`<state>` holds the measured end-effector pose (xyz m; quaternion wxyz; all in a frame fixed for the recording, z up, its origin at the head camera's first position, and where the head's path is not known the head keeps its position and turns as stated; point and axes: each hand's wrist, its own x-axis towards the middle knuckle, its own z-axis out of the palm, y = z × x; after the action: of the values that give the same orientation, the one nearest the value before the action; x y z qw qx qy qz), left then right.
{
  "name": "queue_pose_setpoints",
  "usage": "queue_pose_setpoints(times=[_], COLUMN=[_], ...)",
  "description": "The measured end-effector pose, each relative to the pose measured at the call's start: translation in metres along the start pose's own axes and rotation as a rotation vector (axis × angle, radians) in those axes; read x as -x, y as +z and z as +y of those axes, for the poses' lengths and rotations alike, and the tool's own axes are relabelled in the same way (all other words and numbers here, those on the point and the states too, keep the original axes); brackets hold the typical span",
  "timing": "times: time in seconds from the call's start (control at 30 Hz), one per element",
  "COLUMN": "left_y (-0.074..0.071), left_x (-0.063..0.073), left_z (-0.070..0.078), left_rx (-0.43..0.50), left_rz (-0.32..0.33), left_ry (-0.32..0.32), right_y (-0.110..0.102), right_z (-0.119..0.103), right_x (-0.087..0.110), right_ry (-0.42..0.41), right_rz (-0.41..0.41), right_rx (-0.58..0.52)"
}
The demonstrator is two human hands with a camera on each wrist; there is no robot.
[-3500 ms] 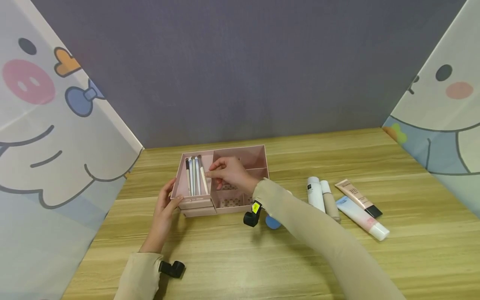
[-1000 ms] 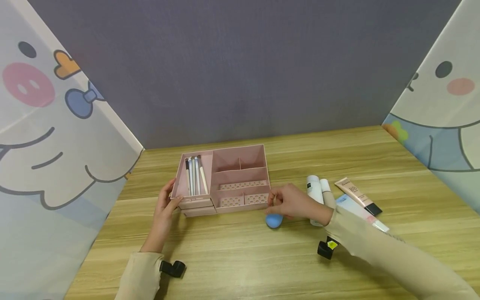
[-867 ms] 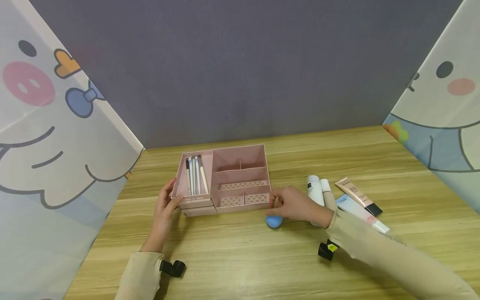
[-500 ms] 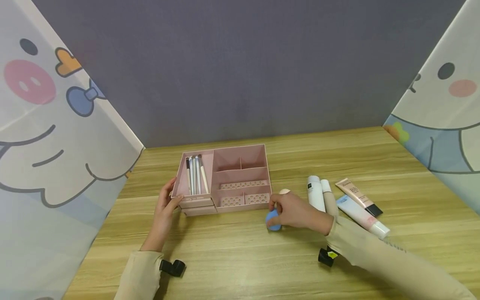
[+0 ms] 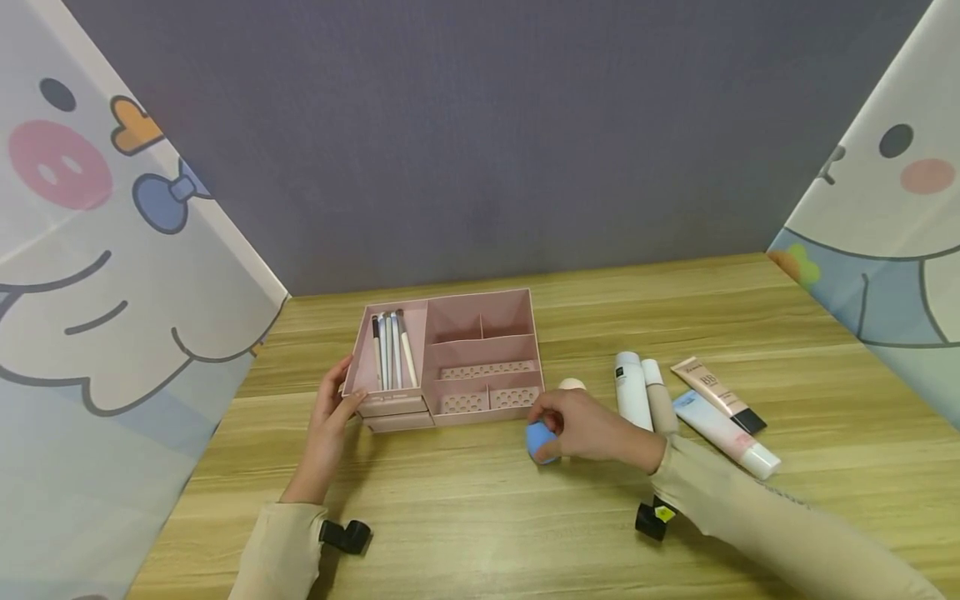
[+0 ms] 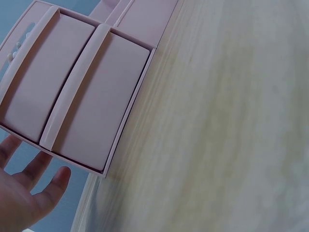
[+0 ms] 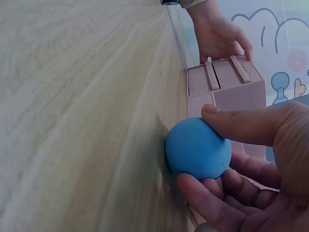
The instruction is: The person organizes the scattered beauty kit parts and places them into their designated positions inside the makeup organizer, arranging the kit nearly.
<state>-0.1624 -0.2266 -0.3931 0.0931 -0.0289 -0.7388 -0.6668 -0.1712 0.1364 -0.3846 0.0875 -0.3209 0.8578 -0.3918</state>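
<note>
In the head view, my right hand (image 5: 592,427) pinches a round blue makeup sponge (image 5: 538,442) close over the table, right of the pink makeup organizer (image 5: 480,419). The right wrist view shows the thumb on one side of the sponge (image 7: 195,147) and fingertips on the other. My left hand (image 5: 330,421) holds the organizer's front left corner, thumb at the top edge and fingers along the side. Several makeup brushes (image 5: 396,350) lie in its left tray, over two drawers (image 6: 101,96). A cream-coloured rounded thing (image 5: 572,384) shows partly behind my right hand.
Right of the right hand lie a white bottle (image 5: 632,387), a beige bottle with a white cap (image 5: 658,396), a BB cream tube (image 5: 708,387) and a pale blue and pink tube (image 5: 723,432). A grey panel (image 5: 480,150) stands behind the wooden table (image 5: 450,533).
My right hand has moved from the brush tray to the blue sponge, closed on it and shifted it slightly left. The left hand has stayed at the organizer's corner.
</note>
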Motion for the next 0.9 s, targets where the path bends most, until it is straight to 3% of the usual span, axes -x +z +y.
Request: queue_pose_setpoints(times=[0.9], left_y=[0.001], left_x=[-0.001], left_z=[-0.001], left_rx=[-0.01], left_rz=[0.01], left_ry=[0.014], right_y=[0.002], right_z=[0.01], right_x=[0.003], right_ry=[-0.077], right_rz=[0.04], right_rx=[-0.017])
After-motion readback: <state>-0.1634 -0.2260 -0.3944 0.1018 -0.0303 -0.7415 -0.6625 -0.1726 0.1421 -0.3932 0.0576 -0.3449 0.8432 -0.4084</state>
